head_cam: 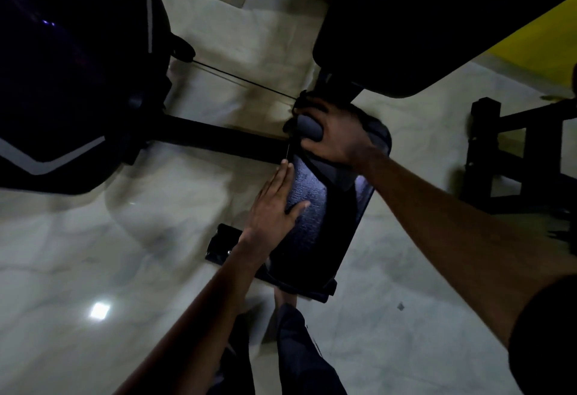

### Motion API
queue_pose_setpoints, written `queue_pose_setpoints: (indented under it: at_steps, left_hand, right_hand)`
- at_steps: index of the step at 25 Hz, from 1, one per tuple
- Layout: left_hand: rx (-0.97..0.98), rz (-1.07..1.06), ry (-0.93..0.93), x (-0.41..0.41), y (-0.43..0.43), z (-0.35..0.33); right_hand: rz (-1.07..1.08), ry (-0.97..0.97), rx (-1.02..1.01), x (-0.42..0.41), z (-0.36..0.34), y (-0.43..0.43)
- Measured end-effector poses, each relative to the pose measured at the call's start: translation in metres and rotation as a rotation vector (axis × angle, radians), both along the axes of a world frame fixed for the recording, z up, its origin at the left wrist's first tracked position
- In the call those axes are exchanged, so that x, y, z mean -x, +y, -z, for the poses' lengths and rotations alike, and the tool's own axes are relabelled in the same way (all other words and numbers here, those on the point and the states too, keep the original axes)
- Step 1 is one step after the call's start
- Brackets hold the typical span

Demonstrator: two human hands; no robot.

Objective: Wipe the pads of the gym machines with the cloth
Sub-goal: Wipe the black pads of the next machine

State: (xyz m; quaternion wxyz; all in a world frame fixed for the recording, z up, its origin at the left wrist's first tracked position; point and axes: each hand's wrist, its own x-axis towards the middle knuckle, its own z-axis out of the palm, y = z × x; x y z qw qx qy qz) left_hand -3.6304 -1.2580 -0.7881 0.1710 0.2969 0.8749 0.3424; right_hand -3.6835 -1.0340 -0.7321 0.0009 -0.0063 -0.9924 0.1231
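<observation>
A black textured seat pad (312, 216) of a gym machine lies in the middle of the view. My left hand (274, 201) rests flat on its left edge with the fingers straight. My right hand (331, 132) grips a bunched grey cloth (307, 127) and presses it on the far end of the pad. More of the cloth trails under my right wrist across the pad. A second large black pad (421, 26) stands tilted just beyond my right hand.
A big black machine housing (71, 76) with grey trim fills the upper left, joined by a black floor bar (218, 138) and a thin cable (243, 81). A black metal frame (524, 157) stands at the right. The floor is pale glossy marble (125, 254). My legs show below.
</observation>
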Motion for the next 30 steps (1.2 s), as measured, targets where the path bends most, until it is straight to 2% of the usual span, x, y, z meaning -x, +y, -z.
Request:
queue_pose_setpoints:
  at_steps: [2, 4, 7, 10, 12, 16, 18, 21, 24, 26, 30]
  left_hand:
    - [-0.012, -0.026, 0.003, -0.004, 0.001, 0.002]
    - [-0.013, -0.047, -0.002, -0.005, 0.000, 0.003]
    - [-0.008, -0.050, -0.014, -0.005, 0.003, 0.001]
    - [-0.019, -0.066, -0.044, -0.008, 0.003, 0.001]
    - [-0.036, -0.088, -0.050, -0.008, 0.003, 0.002]
    - [-0.042, -0.086, -0.005, -0.009, 0.003, 0.007]
    - [-0.047, -0.090, -0.008, -0.010, 0.003, 0.005]
    - [-0.061, -0.093, -0.055, -0.010, 0.003, 0.000]
    - [-0.048, -0.112, -0.064, -0.009, 0.004, -0.003]
    - [-0.051, -0.118, -0.064, -0.010, 0.004, -0.001]
    - [-0.070, -0.086, -0.051, -0.006, 0.002, 0.002]
  right_hand:
    - [0.004, -0.078, 0.073, 0.011, -0.004, 0.016]
    - [0.155, -0.112, 0.069, 0.007, -0.002, 0.022]
    - [0.404, 0.016, 0.026, -0.024, 0.001, 0.030]
    - [0.640, 0.009, 0.034, -0.050, 0.010, 0.024]
    - [0.640, 0.007, -0.041, -0.044, 0.013, 0.020]
    - [0.372, -0.024, -0.067, -0.023, 0.004, 0.040]
    - [0.421, -0.018, -0.018, -0.032, 0.006, 0.047]
    - [0.753, 0.106, 0.144, -0.068, 0.015, 0.028]
    - [0.926, 0.226, 0.368, -0.101, 0.022, -0.002]
    - [0.996, 0.216, 0.461, -0.118, 0.024, -0.018]
    - [0.962, 0.208, 0.454, -0.119, 0.020, -0.008]
